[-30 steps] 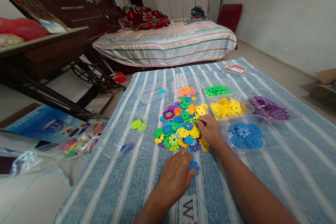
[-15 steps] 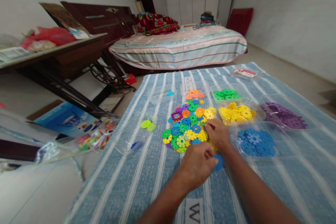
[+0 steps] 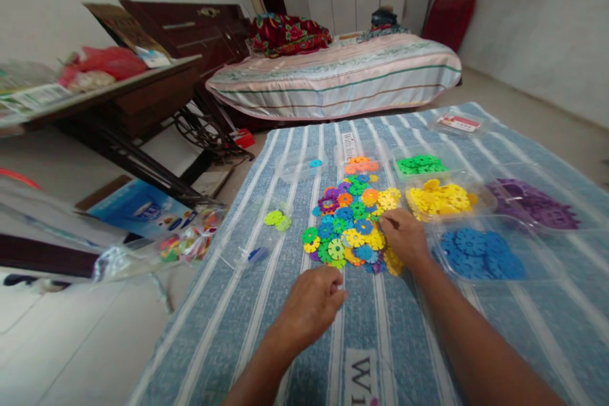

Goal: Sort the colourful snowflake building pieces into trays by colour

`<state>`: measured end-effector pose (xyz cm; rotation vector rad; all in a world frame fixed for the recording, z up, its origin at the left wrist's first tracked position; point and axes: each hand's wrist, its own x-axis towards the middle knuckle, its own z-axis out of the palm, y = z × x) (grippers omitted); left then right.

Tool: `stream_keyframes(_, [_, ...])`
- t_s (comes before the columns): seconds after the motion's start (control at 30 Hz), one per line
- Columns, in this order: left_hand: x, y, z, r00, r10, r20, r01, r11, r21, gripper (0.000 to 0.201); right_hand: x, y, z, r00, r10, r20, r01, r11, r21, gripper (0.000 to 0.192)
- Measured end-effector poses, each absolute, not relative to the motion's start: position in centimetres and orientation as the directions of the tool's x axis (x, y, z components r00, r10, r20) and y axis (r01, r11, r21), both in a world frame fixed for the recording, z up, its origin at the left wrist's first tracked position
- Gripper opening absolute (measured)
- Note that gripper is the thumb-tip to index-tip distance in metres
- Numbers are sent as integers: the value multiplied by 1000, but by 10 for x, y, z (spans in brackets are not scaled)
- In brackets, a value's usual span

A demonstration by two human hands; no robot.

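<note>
A mixed pile of flat, notched plastic discs [image 3: 340,225] in several colours lies on the striped cloth before me. My right hand [image 3: 404,238] is at the pile's right edge, its fingers pinched together by yellow and green discs; whether a disc is between them is hidden. Nearer to me, my left hand [image 3: 311,304] hovers just in front of the pile with its fingers curled in, and no disc shows in it. Clear boxes beside my right arm hold yellow discs [image 3: 440,200] and blue discs [image 3: 480,254].
Farther boxes hold green discs [image 3: 421,165], purple discs [image 3: 535,203] and orange discs [image 3: 360,165]. On the left, clear boxes contain lime discs [image 3: 277,219], a dark blue piece [image 3: 258,254] and a light blue disc [image 3: 316,163]. A labelled box [image 3: 459,123] sits at the far right corner.
My left hand has moved left, away from my right wrist. The blue disc at its fingertips no longer shows there. My right hand stays at the pile's edge; the view has shifted slightly.
</note>
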<state>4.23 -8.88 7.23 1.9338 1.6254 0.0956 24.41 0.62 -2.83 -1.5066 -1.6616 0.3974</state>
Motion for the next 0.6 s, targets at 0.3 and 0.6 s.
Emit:
stream_keyframes(0.3, [37,-105,53,197,933,-302,937,-88,339,9,245,6,-33,75,935,347,658,215,-722,22])
stream_keyframes(0.6, [32,-98,55,196,895,-401,740,134,659,7,242,6,-33,69,928,367,649,238,-723,22])
